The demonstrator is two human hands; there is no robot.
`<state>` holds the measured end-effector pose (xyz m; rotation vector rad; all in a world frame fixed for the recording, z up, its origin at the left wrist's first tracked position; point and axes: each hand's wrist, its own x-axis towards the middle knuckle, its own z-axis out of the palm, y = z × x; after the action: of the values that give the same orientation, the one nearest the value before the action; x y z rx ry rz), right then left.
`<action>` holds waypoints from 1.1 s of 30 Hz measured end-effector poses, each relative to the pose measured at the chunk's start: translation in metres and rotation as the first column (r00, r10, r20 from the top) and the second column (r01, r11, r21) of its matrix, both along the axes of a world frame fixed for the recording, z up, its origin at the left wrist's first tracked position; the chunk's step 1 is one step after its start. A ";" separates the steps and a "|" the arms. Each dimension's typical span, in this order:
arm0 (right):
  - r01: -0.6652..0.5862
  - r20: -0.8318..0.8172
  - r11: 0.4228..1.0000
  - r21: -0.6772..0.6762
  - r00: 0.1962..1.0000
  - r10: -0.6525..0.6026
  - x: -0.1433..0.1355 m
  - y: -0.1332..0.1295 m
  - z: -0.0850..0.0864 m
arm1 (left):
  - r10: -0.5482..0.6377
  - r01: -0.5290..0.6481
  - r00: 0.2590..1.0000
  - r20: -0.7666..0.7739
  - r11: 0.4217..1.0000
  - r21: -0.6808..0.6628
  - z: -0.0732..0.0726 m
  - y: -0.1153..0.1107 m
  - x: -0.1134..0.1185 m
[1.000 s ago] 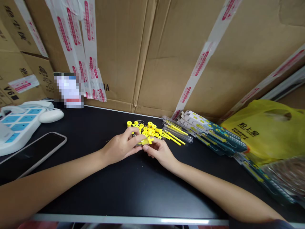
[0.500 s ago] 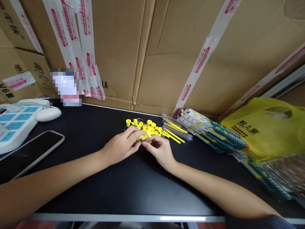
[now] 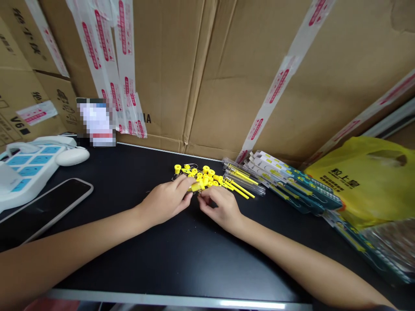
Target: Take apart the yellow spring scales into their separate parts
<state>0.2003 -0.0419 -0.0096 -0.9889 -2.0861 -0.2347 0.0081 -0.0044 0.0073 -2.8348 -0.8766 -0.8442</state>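
Observation:
My left hand (image 3: 168,196) is closed, with thumb and fingers round a small yellow plastic spool-like piece (image 3: 196,186) that has a bit of thin wire at its end. Close beside it, my right hand (image 3: 223,208) is curled, thumb and fingertips pinched just below the yellow piece. Whatever lies in that pinch is too small to make out. Just beyond both hands, a pile of similar yellow pieces (image 3: 207,172) with thin metal wire loops lies on the black table (image 3: 181,255). Right of the pile are yellow sticks (image 3: 240,189) and clear plastic tubes (image 3: 257,188).
Printed blister cards (image 3: 292,183) are stacked to the right, beside a yellow plastic bag (image 3: 366,181). At the left lie a phone (image 3: 48,209) and a white power strip (image 3: 35,162). A cardboard wall (image 3: 168,77) closes off the back; another phone-like device (image 3: 99,123), blurred, leans there.
My right fingertips have drawn slightly away from my left hand, opening a small gap below the yellow piece. The whole view has shifted a little.

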 end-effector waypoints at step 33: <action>-0.334 -0.237 0.914 -0.231 0.930 0.280 0.004 -0.004 0.000 | -0.161 0.165 0.984 -0.072 0.985 0.044 0.010 -0.007 -0.002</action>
<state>0.2041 -0.0464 -0.0097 -0.7810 -2.0844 0.3068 0.0064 -0.0117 0.0171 -2.9031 -0.6133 -0.7681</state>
